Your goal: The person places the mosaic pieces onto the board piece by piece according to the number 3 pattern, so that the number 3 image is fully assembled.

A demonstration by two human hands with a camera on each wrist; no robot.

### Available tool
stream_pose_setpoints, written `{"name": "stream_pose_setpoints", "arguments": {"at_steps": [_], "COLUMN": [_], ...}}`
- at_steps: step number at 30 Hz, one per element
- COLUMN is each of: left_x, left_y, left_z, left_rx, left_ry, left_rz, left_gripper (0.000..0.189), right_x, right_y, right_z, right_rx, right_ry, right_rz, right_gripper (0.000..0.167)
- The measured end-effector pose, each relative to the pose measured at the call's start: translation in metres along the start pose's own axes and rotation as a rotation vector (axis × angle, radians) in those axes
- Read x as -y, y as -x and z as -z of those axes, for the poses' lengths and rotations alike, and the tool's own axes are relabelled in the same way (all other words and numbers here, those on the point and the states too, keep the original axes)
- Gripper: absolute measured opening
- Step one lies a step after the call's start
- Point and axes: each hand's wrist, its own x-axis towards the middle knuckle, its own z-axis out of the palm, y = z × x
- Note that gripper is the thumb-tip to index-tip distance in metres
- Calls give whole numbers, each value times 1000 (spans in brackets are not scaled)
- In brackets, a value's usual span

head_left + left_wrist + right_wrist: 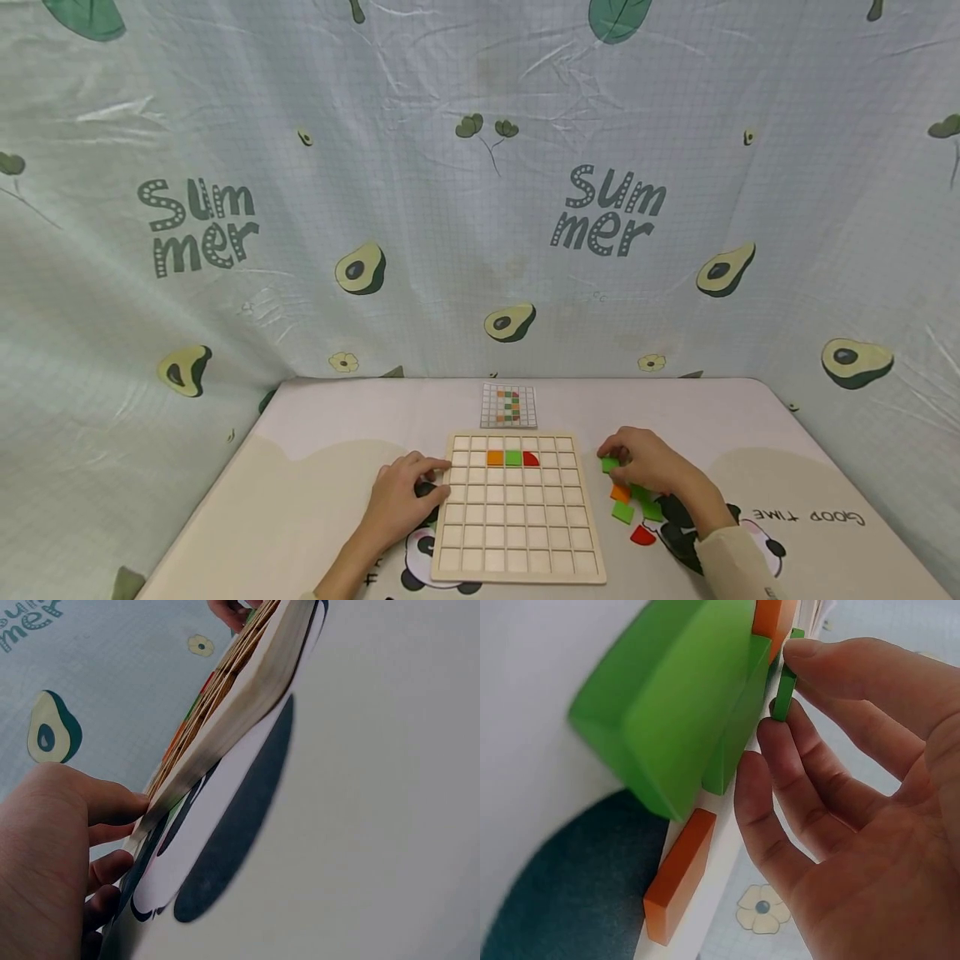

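My left hand [405,500] rests at the left edge of the wooden grid board [517,580], its thumb and fingertips touching the frame. In the left wrist view, the thumb lies against the board's side [225,739]. An orange square tile [495,458], a green square tile [513,458] and a red quarter-round tile [531,459] sit in a row in the board's second row. To the right of the board, my right hand [648,461] pinches a green tile [785,694] between thumb and fingers, over the loose tiles.
Beside the board lie loose tiles: an orange one [621,492], a green one [622,512], a red quarter-round [642,535] and more green ones partly under the hand. A small pattern card [508,407] with a coloured grid lies behind the board. A printed cloth [480,350] hangs behind the table.
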Motion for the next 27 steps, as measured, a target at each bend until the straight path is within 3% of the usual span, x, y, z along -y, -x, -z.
{"name": "stream_pose_setpoints", "arguments": {"at_steps": [7,27], "left_x": [1,0], "left_y": [-1,0], "left_z": [-1,0], "left_rx": [3,-5], "left_ry": [0,-3], "left_rz": [-6,0], "left_gripper": [23,24], "right_x": [3,16], "right_y": [1,6], "right_z": [1,14], "right_rx": [-7,-45], "right_ry": [1,70], "right_rz": [-3,91], "right_gripper": [25,26]}}
